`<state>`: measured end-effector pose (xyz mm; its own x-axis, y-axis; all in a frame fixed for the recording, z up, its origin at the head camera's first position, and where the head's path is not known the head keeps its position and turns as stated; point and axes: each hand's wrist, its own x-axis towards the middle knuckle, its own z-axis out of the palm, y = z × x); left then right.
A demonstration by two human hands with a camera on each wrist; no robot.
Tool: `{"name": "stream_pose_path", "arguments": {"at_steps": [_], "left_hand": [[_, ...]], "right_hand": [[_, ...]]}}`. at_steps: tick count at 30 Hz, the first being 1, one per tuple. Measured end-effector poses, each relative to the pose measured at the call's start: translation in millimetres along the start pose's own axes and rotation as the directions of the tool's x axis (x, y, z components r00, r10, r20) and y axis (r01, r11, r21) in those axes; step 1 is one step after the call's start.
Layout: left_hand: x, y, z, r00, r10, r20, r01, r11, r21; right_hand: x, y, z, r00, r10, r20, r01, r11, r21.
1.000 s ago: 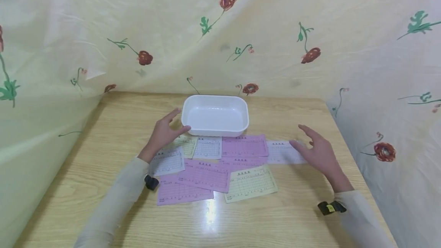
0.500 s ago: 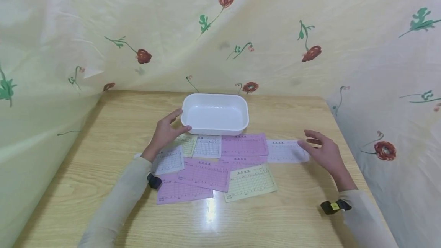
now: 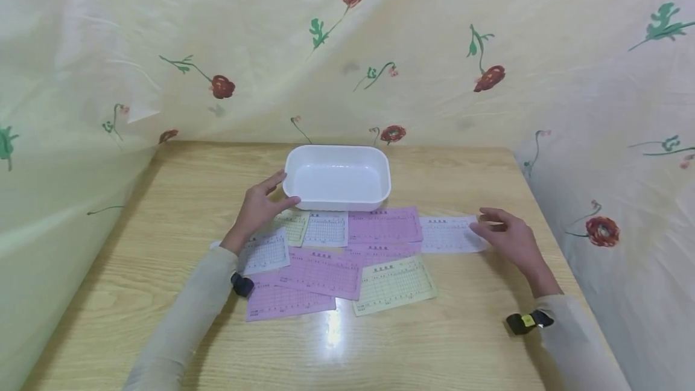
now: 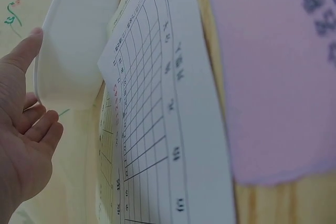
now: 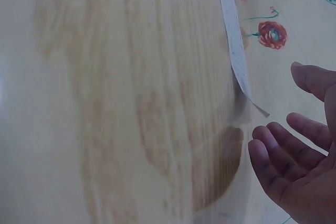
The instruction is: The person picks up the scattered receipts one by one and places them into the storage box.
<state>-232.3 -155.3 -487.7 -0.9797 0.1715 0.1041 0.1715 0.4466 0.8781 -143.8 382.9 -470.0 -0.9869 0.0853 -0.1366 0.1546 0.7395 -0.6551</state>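
While 2 hands (image 3: 260, 204) (image 3: 513, 243) spread loosely, white tray (image 3: 336, 183) looks glossy, oblong, round-cornered.

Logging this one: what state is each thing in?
White tub: upright, uncovered, empty.
Left hand: fingers spread at the tub's left end.
Right white slip: end looks slightly lifted.
Right hand: holding nothing, near that slip.
Other slips: spread out, several overlapping.
Floral cloth: hanging, creased.

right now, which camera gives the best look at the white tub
The head view: it shows the whole white tub, with its full rim and bare inside floor. The left wrist view catches only part of it, cut off at the picture's top edge. The right wrist view doesn't show it.
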Motion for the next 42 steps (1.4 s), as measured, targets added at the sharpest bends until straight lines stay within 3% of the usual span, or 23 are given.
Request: {"name": "stream_pose_path", "arguments": {"at_steps": [26, 42], "left_hand": [[2.0, 3.9, -3.7, 0.999, -0.035, 0.014, 0.035, 0.999, -0.001], [1.9, 7.6, -4.4, 0.998, -0.065, 0.023, 0.065, 0.998, 0.004]], "right_hand": [[3, -2, -2.0, 0.999, 0.031, 0.038, -0.03, 0.999, -0.039], [-6, 1, -13.8, 0.999, -0.037, 0.002, 0.037, 0.998, -0.056]]}}
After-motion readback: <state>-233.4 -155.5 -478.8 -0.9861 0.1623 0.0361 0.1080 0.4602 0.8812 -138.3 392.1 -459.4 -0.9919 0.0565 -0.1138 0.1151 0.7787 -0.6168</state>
